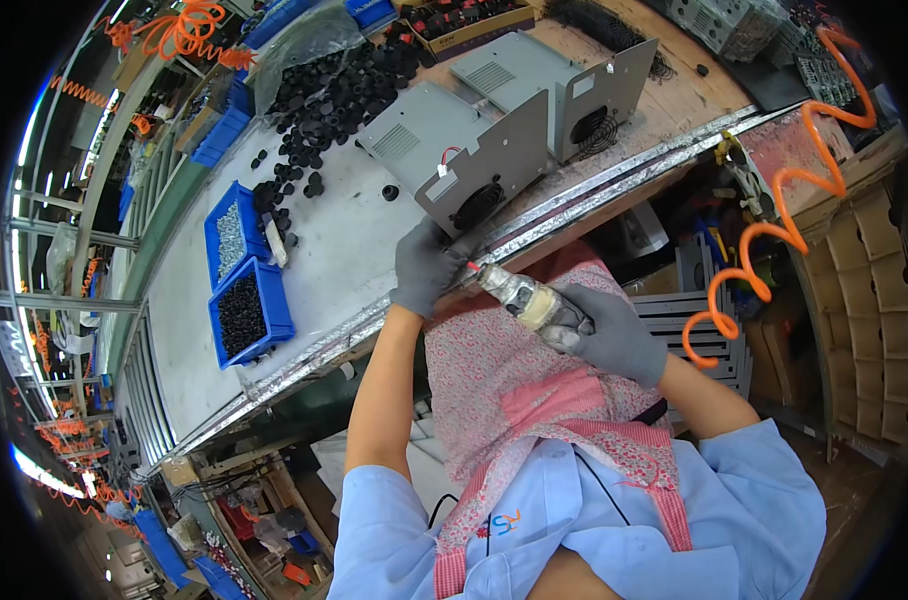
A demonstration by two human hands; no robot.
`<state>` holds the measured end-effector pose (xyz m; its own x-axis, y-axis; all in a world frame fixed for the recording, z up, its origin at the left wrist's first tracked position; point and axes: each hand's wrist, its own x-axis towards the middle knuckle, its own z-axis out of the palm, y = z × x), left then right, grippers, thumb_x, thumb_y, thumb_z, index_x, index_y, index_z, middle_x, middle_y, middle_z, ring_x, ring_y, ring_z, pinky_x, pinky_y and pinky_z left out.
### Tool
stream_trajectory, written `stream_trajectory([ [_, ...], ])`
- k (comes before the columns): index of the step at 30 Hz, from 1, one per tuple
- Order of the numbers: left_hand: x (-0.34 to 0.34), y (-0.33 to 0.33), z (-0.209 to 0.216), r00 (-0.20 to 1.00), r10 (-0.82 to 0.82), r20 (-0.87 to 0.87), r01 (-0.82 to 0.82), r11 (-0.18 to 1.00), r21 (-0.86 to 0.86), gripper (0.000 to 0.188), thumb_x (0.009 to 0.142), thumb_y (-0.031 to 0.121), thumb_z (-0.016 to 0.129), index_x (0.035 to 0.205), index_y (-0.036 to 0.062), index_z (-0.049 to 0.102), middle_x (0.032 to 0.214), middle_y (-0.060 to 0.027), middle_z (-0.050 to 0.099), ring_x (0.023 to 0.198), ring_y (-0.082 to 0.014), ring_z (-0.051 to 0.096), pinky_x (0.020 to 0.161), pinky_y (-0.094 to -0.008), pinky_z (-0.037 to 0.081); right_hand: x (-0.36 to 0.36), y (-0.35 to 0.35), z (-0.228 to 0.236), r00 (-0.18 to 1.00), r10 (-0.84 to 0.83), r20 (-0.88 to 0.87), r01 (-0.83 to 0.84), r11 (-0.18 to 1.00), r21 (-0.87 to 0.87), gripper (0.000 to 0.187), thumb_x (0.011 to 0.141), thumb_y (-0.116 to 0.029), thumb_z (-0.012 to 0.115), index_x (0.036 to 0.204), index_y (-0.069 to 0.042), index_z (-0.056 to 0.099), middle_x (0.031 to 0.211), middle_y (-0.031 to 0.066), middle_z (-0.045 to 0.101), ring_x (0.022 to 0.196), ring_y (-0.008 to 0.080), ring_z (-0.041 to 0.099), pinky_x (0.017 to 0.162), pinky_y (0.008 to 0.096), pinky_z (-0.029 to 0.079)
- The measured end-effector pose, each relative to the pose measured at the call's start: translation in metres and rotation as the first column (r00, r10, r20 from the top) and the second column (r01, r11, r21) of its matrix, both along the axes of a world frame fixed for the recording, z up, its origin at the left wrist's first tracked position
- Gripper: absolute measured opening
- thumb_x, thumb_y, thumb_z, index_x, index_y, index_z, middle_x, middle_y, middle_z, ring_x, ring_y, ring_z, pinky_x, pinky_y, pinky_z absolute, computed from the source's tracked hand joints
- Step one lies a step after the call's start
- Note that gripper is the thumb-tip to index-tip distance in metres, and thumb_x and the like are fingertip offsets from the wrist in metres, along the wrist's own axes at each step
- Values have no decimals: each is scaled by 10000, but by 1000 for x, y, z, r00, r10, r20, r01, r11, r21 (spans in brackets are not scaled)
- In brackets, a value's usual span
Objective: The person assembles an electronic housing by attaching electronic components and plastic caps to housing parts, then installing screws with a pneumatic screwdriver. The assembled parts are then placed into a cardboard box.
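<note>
My right hand (616,336), in a grey glove, is wrapped round a power screwdriver (534,303) with a worn, taped body. Its red-tipped front end points left, toward my other hand. My left hand (426,265), also gloved, is closed at the near lower corner of a grey metal case (509,150). What its fingers pinch there is hidden. The case has a vent grille, a round black fan opening and a short red wire with a white connector. Behind it, to the right, stands a second similar grey case (616,92) with black wires at its fan.
Two blue bins (214,300) of silver and black small parts stand at the left. Black caps (324,95) lie heaped farther back. A metal-wrapped table edge (624,185) runs in front. An orange coiled hose (764,235) hangs at the right.
</note>
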<state>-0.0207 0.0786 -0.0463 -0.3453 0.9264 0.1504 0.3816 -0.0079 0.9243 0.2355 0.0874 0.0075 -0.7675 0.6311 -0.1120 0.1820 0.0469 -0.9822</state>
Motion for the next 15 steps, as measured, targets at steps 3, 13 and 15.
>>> stream_trajectory([
  [3, 4, 0, 21, 974, -24, -225, -18, 983, -184, 348, 726, 213, 689, 1012, 39, 594, 914, -85, 663, 810, -163, 643, 705, -272, 485, 4, -9, -3, 995, -92, 37, 98, 972, -215, 505, 795, -288, 643, 1167, 8, 474, 896, 64, 585, 753, 96, 563, 678, 234, 471],
  [13, 3, -3, 16, 941, -19, -339, -42, 984, -173, 371, 715, 281, 665, 1023, 91, 584, 892, -102, 653, 814, -248, 633, 698, -321, 485, -11, -9, -1, 989, -146, 7, 143, 959, -246, 416, 832, -227, 587, 1153, 13, 476, 800, 43, 563, 611, 61, 526, 520, 200, 430],
  [15, 2, -4, 16, 941, -16, -337, -45, 984, -173, 373, 712, 279, 668, 1024, 92, 585, 893, -103, 652, 813, -248, 633, 697, -322, 485, -12, -9, 3, 986, -154, 60, 164, 956, -242, 410, 835, -219, 578, 1158, 11, 474, 776, 38, 553, 581, 62, 525, 496, 198, 424],
])
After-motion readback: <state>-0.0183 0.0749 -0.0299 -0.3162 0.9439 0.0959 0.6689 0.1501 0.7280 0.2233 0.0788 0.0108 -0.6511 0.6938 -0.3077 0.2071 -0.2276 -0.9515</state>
